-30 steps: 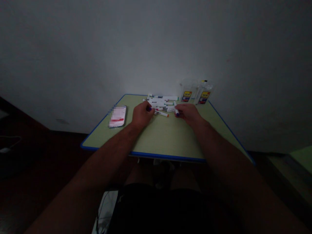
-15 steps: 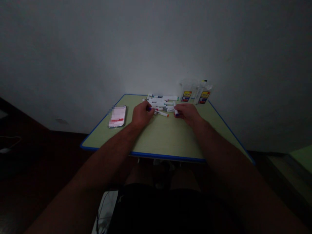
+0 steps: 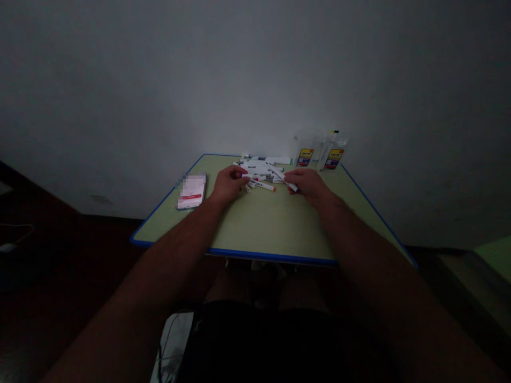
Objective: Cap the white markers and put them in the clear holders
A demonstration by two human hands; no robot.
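My left hand (image 3: 228, 183) is closed at the left edge of a pile of white markers (image 3: 257, 169). A white piece with a purple end, which looks like a marker, shows between its thumb and fingers; the rest is hidden. My right hand (image 3: 306, 183) pinches a white marker (image 3: 278, 173) that slants up and left over the pile. Its lower end has a dark cap partly hidden by the fingers. In front of the pile, between my hands, lies a marker with an orange end (image 3: 265, 185).
A phone (image 3: 192, 191) with a lit screen lies at the table's left side. Two clear plastic cases (image 3: 305, 157) with yellow and dark labels stand at the back right, one with a few markers inside. The table (image 3: 271, 229) has a blue edge and meets a wall.
The marker in my right hand has turned from nearly upright to slanting left. My left hand has shifted slightly left, and the purple end in it has moved up.
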